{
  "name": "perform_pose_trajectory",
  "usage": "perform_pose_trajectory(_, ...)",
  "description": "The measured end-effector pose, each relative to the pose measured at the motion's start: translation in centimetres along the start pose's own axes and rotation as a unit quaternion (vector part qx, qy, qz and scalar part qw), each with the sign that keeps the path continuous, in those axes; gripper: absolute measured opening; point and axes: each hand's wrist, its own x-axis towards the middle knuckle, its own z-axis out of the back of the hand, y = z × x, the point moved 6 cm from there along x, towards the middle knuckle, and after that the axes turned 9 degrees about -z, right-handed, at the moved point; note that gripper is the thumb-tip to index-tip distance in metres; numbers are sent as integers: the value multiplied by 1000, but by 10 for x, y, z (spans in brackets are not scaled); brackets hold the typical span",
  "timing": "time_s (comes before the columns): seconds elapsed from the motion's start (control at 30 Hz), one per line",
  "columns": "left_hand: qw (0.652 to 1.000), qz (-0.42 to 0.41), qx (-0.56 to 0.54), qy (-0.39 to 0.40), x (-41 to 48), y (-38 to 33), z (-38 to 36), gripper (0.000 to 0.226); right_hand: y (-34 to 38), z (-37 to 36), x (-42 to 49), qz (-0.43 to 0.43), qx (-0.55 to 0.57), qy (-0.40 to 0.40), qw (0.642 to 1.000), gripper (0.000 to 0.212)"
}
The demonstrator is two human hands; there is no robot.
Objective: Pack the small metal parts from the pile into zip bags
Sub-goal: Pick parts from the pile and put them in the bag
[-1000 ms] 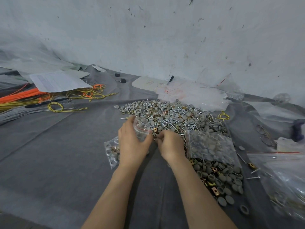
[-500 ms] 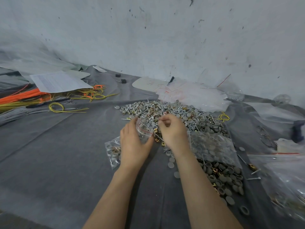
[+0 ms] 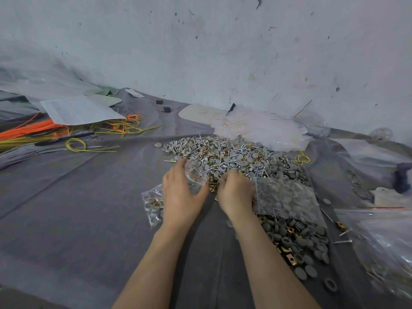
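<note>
Head view: left hand (image 3: pixel 180 194) grips the zip bag (image 3: pixel 195 175) by its mouth beside the pile (image 3: pixel 236 156); right hand (image 3: pixel 236 192) curls into the parts (fingertips hidden, can't tell if it's got any). Film's prob. thin & slippery, so pinch the rim.

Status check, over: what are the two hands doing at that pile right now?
Left hand grips small zip bag at edge of pile. Right hand in pile, fingers curled, grasp hidden. Filled bag lies beside right hand, not blocking.
</note>
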Motion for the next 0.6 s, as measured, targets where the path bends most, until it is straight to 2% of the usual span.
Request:
perform_pose_trajectory(0.1, 1000, -2, 7, 4, 0, 0, -1, 69, 5, 17, 1, -16, 251, 33, 967, 12)
perform_pose_trajectory(0.17, 1000, -2, 9, 6, 0, 1, -1, 70, 11, 26, 1, -28, 338, 74, 938, 11)
perform_pose_trajectory(0.2, 1000, -2, 8, 7, -1, 1, -1, 71, 16, 28, 1, -22, 346, 98, 933, 11)
perform_pose_trajectory(0.33, 1000, -4, 2, 17, -1, 1, -2, 73, 36, 25, -4, 39, 291, 197, 935, 7)
perform_pose_trajectory(0.4, 1000, -1, 3, 13, -1, 1, -2, 73, 34, 28, -2, 37, 306, 152, 939, 5)
perform_pose_trajectory(0.47, 1000, 1, 6, 8, 0, 1, -1, 71, 22, 34, 3, 21, 290, 58, 955, 9)
perform_pose_trajectory(0.53, 1000, 0, 9, 9, 0, 1, -2, 71, 12, 32, 4, 11, 208, 10, 978, 14)
perform_pose_trajectory(0.6, 1000, -2, 7, 9, 0, 1, -2, 71, 6, 17, 4, 10, 75, 36, 996, 19)
